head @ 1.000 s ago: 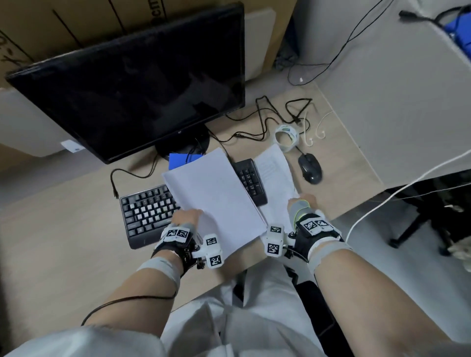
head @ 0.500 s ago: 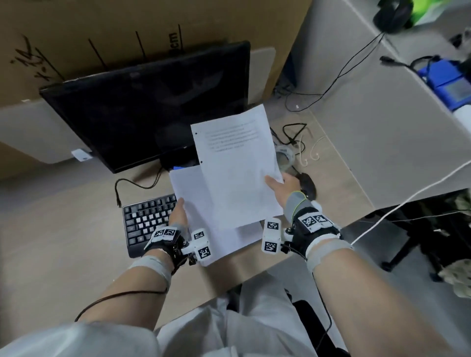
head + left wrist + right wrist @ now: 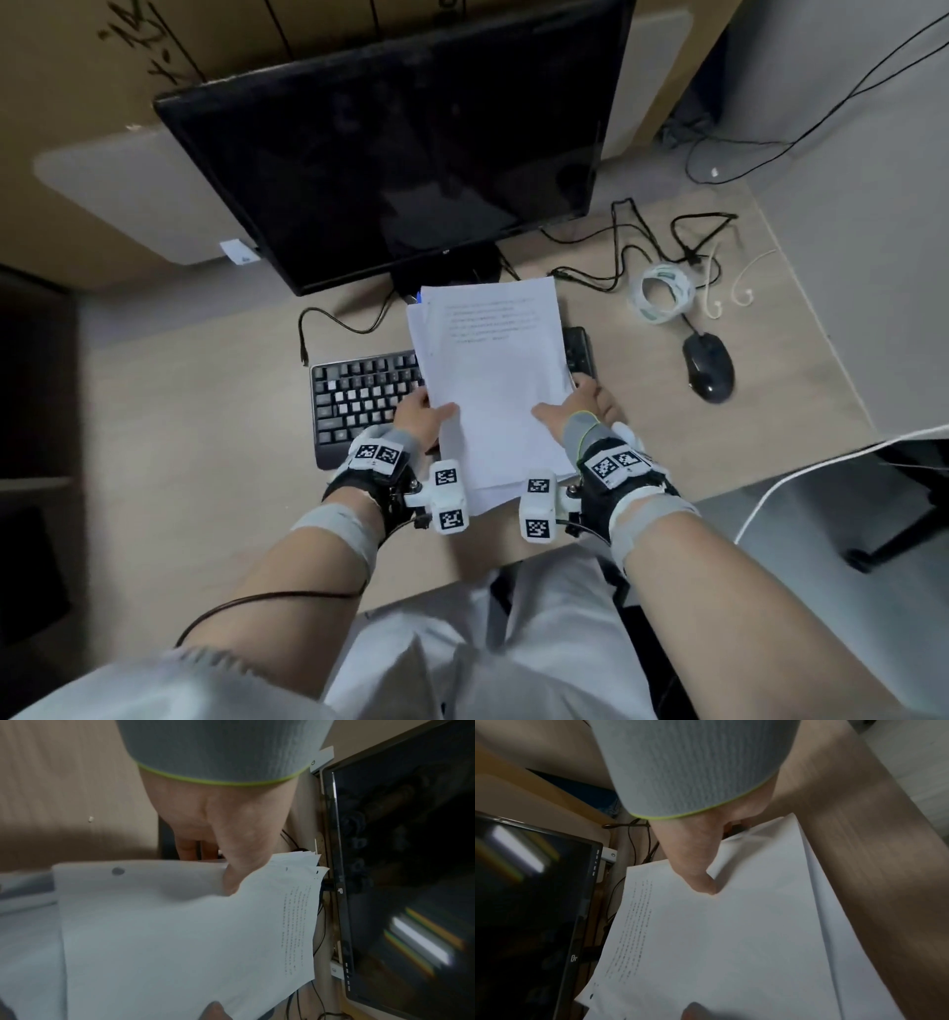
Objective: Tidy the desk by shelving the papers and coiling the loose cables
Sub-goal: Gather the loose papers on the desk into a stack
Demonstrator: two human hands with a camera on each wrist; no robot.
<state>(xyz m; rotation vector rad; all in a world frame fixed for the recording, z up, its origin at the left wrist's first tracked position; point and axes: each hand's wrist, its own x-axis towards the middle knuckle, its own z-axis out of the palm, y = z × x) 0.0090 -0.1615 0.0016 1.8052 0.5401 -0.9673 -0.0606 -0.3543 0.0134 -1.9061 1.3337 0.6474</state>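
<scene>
A stack of white papers (image 3: 493, 380) is held over the keyboard (image 3: 359, 395), a few lines of print at the top of the front sheet. My left hand (image 3: 426, 411) pinches the stack's left edge, thumb on top (image 3: 231, 880) and fingers beneath. On the other side my right hand (image 3: 575, 406) holds the right edge, its thumb (image 3: 703, 884) pressing the top sheet (image 3: 731, 933). Loose black cables (image 3: 631, 252) lie tangled on the desk behind the stack, to the right of the monitor (image 3: 400, 149).
A black mouse (image 3: 707, 366) and a roll of tape (image 3: 665, 294) sit right of the papers, with white hooks (image 3: 739, 288) beside them. A short black cable (image 3: 334, 329) lies left of the monitor stand. A white cable (image 3: 801, 473) hangs off the desk's right edge.
My right hand lifted a printed sheet from the right of the desk and brought it down onto the papers in my left hand; both hands now hold one stack.
</scene>
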